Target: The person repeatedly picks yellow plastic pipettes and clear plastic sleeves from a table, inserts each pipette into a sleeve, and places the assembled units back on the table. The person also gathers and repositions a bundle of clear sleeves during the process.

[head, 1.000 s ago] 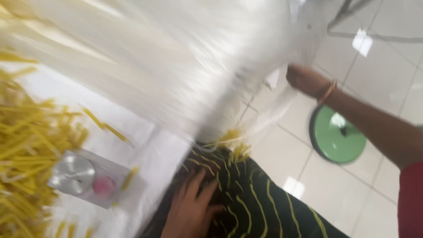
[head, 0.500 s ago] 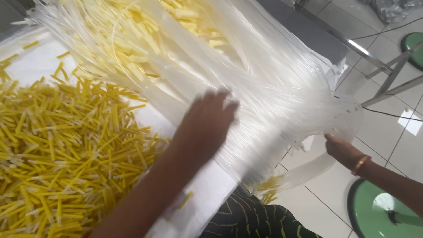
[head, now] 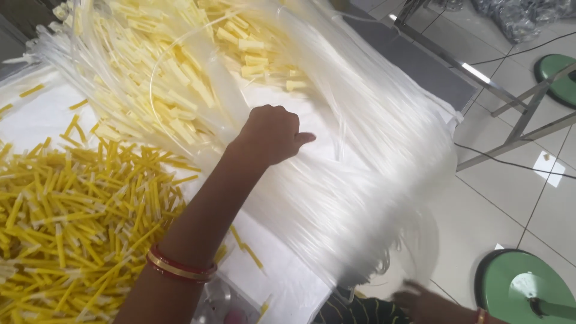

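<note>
1. Far left, loose yellow caps [head: 72,222] lie heaped on the white table cover [head: 42,114]; they are short, rigid and stick-like
2. The left hand [head: 270,133] reaches up from a bangled wrist, fingers curled shut, resting on the bundle of clear tubes [head: 336,180]; whether it grips strands, I cannot tell
3. The tubes are thin, glossy and limp, draped over the table edge, pale yellow connectors [head: 180,78] at their far ends
4. The right hand [head: 420,300] sits blurred below the hanging ends, its grip unreadable
5. Since half a second ago the left hand has closed from a flat palm into a fist
</note>
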